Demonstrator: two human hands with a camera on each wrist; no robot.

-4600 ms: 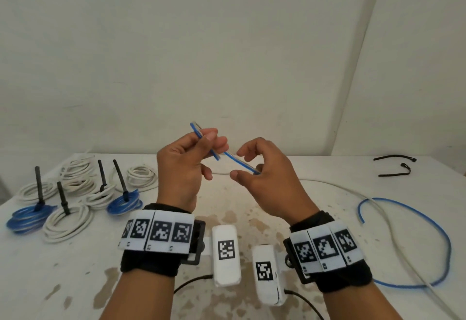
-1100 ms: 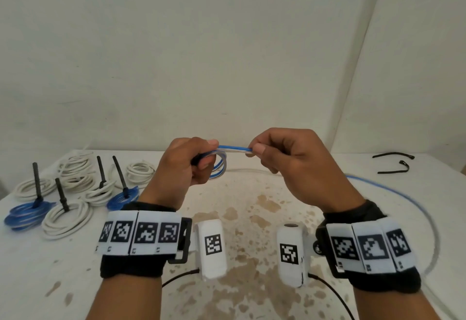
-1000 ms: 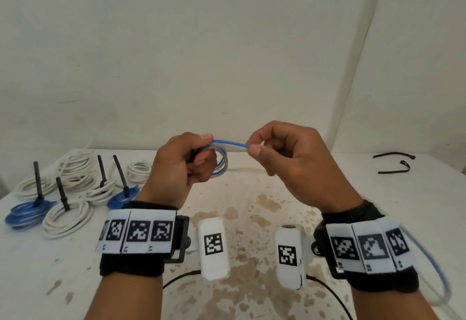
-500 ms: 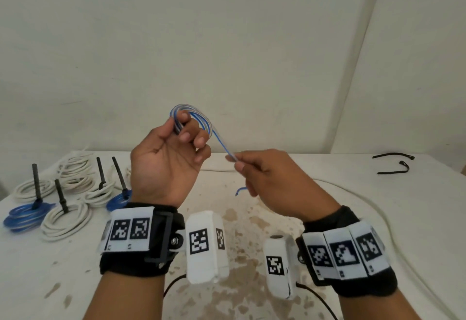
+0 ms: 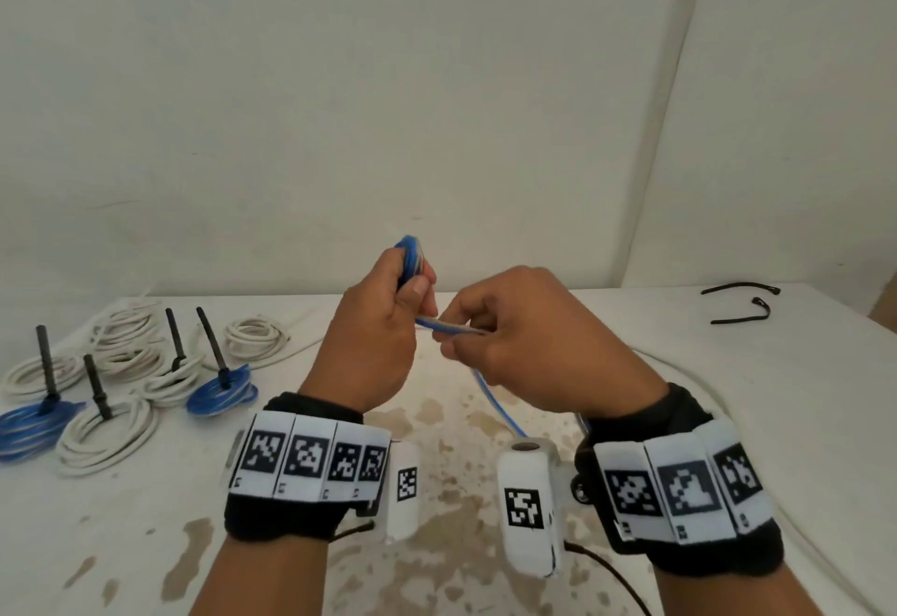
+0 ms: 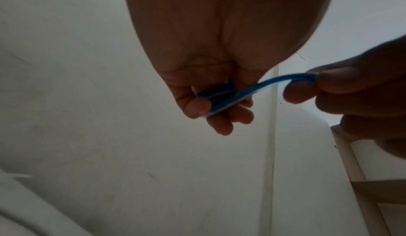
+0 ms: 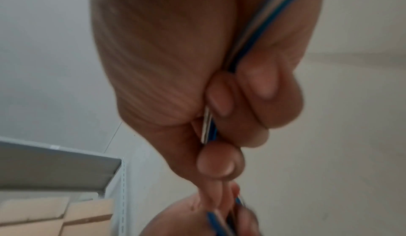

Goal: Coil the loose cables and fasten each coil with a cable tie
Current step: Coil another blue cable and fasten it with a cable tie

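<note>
A small coil of blue cable (image 5: 411,256) sits in my left hand (image 5: 383,324), which grips it above the table; the loops show between the curled fingers (image 6: 219,99). My right hand (image 5: 524,348) pinches the cable's free run (image 5: 446,326) just right of the coil, between thumb and fingers (image 7: 208,130). The rest of the blue cable (image 5: 495,404) trails down under the right hand toward the table. Two loose black cable ties (image 5: 738,305) lie at the far right. A loose white cable (image 5: 699,387) curves across the table on the right.
On the left of the stained white table (image 5: 437,479) lie several finished coils, white (image 5: 104,433) and blue (image 5: 221,394), each with a black tie sticking up. A white wall stands close behind. Cardboard boxes and a grey shelf (image 7: 57,168) show in the right wrist view.
The blue cable has gone from a single strand to a coil in my left hand. Since half a second ago the left hand has turned and dropped, and the right hand has come in closer.
</note>
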